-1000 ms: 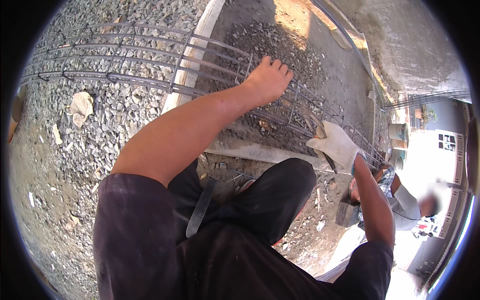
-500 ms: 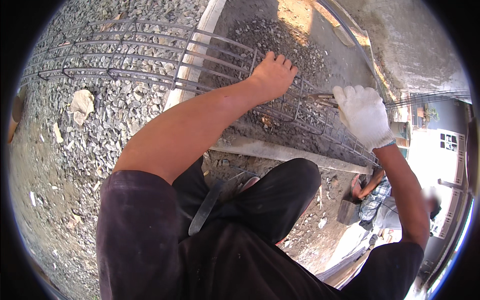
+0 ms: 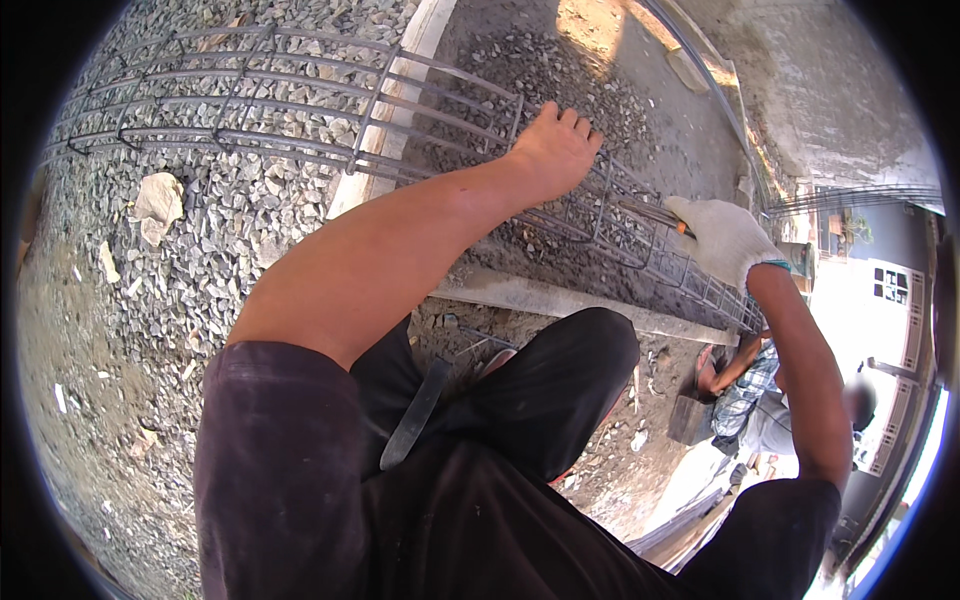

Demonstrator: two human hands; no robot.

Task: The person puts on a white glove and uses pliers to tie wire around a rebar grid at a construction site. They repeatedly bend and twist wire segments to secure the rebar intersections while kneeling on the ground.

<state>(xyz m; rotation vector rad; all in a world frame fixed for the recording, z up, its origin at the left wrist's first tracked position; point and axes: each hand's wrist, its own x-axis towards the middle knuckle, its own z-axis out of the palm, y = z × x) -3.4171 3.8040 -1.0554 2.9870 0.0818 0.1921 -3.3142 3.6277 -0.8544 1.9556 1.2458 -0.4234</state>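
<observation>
A long cage of steel rebar with tied stirrups runs from the far left down toward the right. My bare left hand is closed over its upper bars near the middle, fingers bent across them. In a white knit glove, my right hand grips a pair of pliers with an orange patch on the handle. The pliers' jaws reach to the bars just right of my left hand; what they bite on is too small to make out.
Grey gravel covers the left ground. Pale boards edge the trench on the near side. A person squats at the lower right. More rebar stretches to the right, beside a concrete wall.
My right hand has turned and dropped slightly, and the pliers tilt with it, their jaws now along the bars. My left hand has shifted a little right on the cage.
</observation>
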